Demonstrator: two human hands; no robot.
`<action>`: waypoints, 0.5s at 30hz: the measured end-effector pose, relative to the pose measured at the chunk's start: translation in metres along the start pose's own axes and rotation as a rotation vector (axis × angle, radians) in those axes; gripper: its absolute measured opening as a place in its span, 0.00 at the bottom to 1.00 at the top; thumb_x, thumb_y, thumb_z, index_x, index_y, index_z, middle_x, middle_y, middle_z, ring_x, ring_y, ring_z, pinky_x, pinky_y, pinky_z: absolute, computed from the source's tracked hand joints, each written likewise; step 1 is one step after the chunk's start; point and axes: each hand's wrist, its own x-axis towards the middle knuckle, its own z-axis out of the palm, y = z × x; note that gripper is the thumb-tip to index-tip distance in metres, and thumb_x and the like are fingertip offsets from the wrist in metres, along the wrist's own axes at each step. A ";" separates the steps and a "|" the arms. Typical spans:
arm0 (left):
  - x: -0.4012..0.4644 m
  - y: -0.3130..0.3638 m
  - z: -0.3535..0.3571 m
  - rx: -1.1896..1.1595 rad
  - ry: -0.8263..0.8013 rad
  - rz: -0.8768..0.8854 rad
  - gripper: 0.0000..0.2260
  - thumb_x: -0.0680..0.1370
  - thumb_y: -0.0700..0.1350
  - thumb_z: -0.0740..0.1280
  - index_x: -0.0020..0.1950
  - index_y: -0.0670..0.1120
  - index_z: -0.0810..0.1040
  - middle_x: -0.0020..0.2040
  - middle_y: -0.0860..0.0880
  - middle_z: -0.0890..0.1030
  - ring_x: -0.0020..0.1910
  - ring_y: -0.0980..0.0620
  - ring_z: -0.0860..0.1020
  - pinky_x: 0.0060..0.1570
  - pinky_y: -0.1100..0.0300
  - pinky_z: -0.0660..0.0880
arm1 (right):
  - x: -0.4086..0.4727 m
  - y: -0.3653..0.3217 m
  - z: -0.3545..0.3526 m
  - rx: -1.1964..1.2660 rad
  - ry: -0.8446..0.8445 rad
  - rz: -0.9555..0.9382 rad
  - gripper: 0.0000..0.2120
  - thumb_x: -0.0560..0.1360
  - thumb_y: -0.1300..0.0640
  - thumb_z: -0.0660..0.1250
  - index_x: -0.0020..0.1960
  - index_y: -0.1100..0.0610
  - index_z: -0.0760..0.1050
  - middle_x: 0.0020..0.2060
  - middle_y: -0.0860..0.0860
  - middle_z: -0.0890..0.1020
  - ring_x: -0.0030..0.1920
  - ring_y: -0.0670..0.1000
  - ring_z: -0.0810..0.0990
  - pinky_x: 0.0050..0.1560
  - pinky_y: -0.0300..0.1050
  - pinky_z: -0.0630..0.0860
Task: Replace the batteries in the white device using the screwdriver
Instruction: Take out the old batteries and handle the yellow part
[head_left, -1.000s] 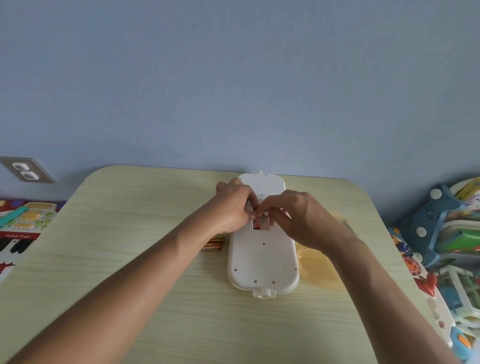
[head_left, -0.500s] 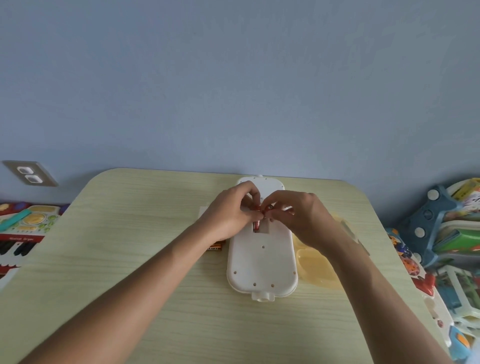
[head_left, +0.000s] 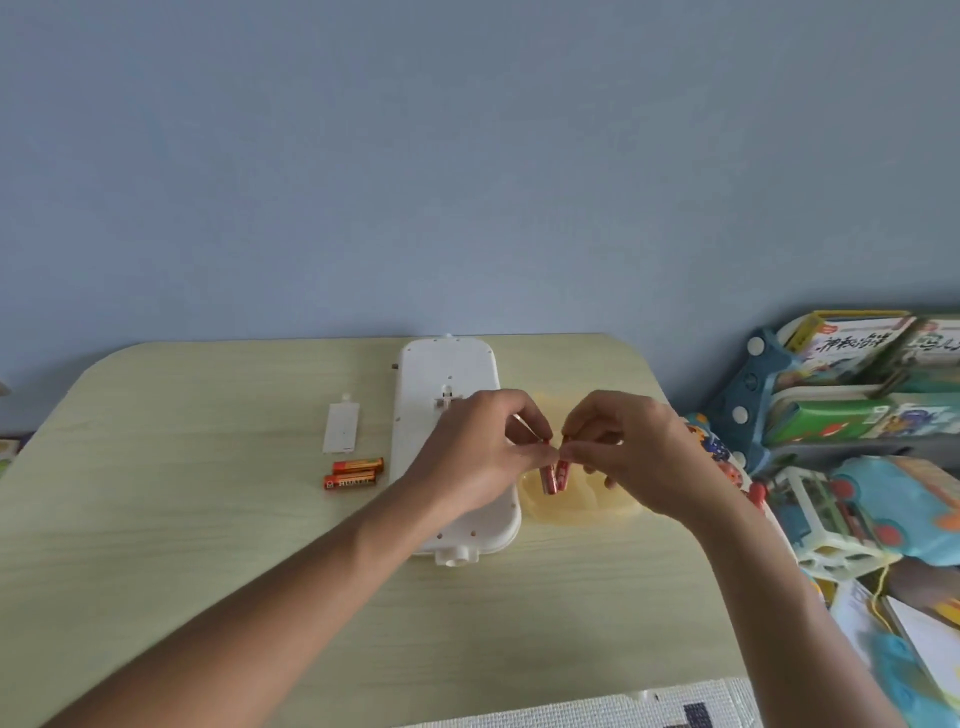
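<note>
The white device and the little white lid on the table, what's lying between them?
Nothing: in the head view, only bare table shows between the white device and the white lid. The two orange batteries lie nearer, just below that gap.

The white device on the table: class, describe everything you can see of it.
The white device is a long, flat, round-ended shell of what looks like plastic, lying flat on the table with its length running away from the camera. Small holes dot its face, a stub projects from the near end, and an open slot sits in the middle. The left hand hides part of it; whether they touch is unclear.
</note>
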 end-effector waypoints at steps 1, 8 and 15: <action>0.000 -0.001 0.005 0.019 -0.017 0.001 0.08 0.69 0.52 0.78 0.44 0.54 0.82 0.39 0.58 0.85 0.40 0.64 0.82 0.48 0.60 0.77 | -0.004 0.003 0.000 -0.035 -0.006 0.002 0.06 0.71 0.57 0.77 0.43 0.52 0.80 0.35 0.47 0.86 0.33 0.43 0.83 0.31 0.36 0.78; -0.003 -0.010 0.025 0.218 -0.003 0.095 0.12 0.67 0.57 0.78 0.44 0.53 0.81 0.38 0.58 0.85 0.46 0.63 0.80 0.59 0.54 0.63 | -0.014 0.020 0.010 -0.151 -0.011 -0.081 0.05 0.68 0.55 0.79 0.43 0.51 0.84 0.36 0.43 0.85 0.39 0.40 0.84 0.44 0.39 0.82; -0.003 -0.020 0.027 0.400 0.036 0.215 0.14 0.69 0.59 0.76 0.50 0.54 0.84 0.44 0.57 0.81 0.57 0.55 0.70 0.47 0.57 0.55 | -0.013 0.030 0.021 -0.176 0.026 -0.168 0.05 0.68 0.56 0.80 0.44 0.51 0.86 0.36 0.44 0.83 0.39 0.43 0.81 0.42 0.40 0.80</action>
